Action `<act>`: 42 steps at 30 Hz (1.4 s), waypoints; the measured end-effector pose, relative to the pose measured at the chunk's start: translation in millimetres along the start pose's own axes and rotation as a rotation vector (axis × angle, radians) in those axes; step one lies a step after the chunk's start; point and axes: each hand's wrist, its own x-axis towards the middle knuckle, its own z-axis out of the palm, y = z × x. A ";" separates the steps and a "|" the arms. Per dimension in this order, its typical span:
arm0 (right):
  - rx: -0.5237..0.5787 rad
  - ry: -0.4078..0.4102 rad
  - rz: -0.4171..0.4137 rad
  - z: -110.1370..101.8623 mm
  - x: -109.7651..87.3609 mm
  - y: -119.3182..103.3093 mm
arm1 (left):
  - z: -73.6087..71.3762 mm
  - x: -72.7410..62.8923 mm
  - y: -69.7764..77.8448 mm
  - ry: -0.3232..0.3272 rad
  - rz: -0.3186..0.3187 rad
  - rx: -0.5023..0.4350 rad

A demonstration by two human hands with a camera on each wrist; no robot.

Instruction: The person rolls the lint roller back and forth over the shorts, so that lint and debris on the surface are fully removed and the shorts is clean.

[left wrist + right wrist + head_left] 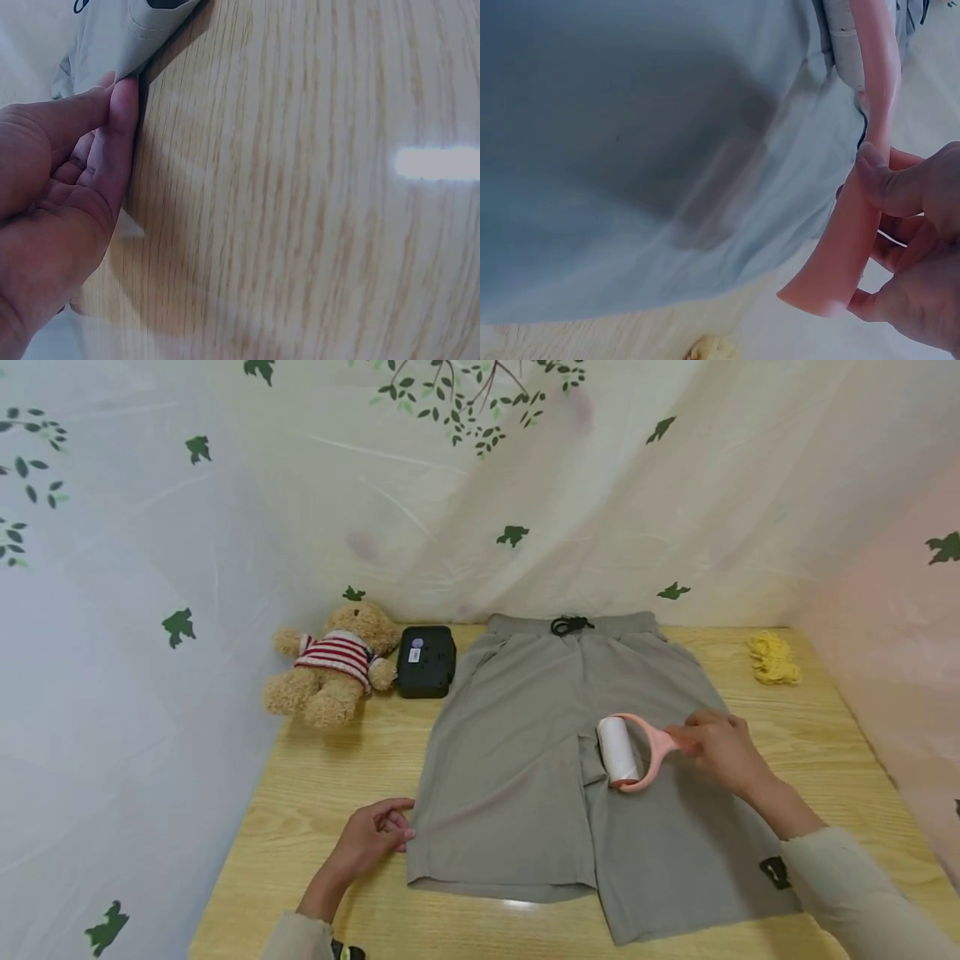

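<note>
Grey shorts (510, 793) with a black drawstring lie spread on the wooden table, waistband toward the back. My left hand (372, 837) pinches the outer edge of the left leg near its hem; in the left wrist view thumb and forefinger meet on the cloth (112, 45). In my right hand (723, 752) is the pink handle of a lint roller (618, 752), its white roll over the middle of the shorts beside the crotch seam. The right wrist view shows my fingers around the flared handle (844, 247), with its shadow on the fabric.
A teddy bear (333, 664) in a red-striped shirt lies at the back left, beside a black box-like object (426, 662) with a white label. Yellow yarn (772, 658) sits at the back right. Leaf-printed curtains (480, 527) enclose the table (300, 802).
</note>
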 end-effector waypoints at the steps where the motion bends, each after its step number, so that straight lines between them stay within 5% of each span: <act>1: -0.005 -0.004 0.000 -0.3 0.5 -0.3 | 0.0 -0.1 0.2 0.000 0.002 0.001; 8: -0.002 -0.029 0.037 -5.9 -6.5 13.9 | 0.4 0.3 0.0 0.002 -0.004 0.002; 26: -0.105 -0.080 0.303 -45.9 -73.2 99.3 | 0.9 0.1 1.3 -0.003 0.007 0.010; 42: -0.085 -0.065 0.451 -51.5 -91.3 108.7 | 0.8 -0.2 0.9 0.002 0.012 0.002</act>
